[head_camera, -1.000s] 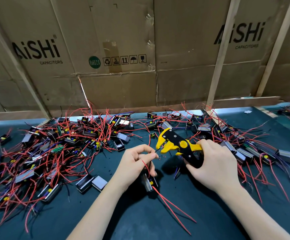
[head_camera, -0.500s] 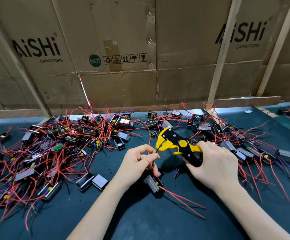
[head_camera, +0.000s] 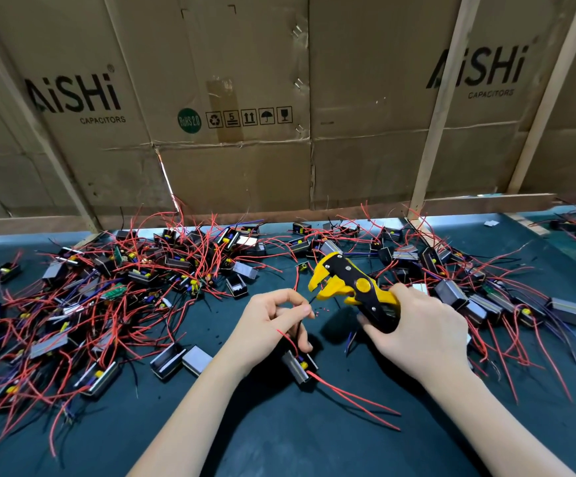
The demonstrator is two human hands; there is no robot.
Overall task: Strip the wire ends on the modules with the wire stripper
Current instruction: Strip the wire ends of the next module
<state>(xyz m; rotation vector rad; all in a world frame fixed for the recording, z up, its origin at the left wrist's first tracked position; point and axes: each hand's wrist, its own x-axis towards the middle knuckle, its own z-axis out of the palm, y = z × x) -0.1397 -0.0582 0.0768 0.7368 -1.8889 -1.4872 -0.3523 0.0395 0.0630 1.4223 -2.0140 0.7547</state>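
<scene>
Hands meet over the middle of a dark green table (head_camera: pixel 279 442): the left hand (head_camera: pixel 273 333) pinches a thin dark wire (head_camera: pixel 310 300) between thumb and forefinger, its other fingers curled, and the wire's free tip points up toward the yellow head of the wire stripper (head_camera: pixel 352 290). That tip sits just beside the stripper's open yellow jaws; whether it is actually inside them cannot be told. The right hand (head_camera: pixel 420 333) is wrapped around the stripper's black and yellow handles, head aimed up and to the left. Below the left hand's fingers lies the module (head_camera: pixel 298 365), a small black case with a metal side and a yellow part showing, resting on the table; a red wire (head_camera: pixel 352 395) runs from it toward the lower right, and another red lead loops up across the left hand. Tiny red scraps (head_camera: pixel 321 310) lie on the table between the two hands. A tangled pile of modules (head_camera: pixel 135 287) with red leads spreads across the left, another pile (head_camera: pixel 486 297) sits behind and to the right of the right hand. Cardboard boxes (head_camera: pixel 245 98) printed "AiSHi CAPACITORS" stand along the far edge, with pale wooden slats (head_camera: pixel 438 108) leaning in front of them.
</scene>
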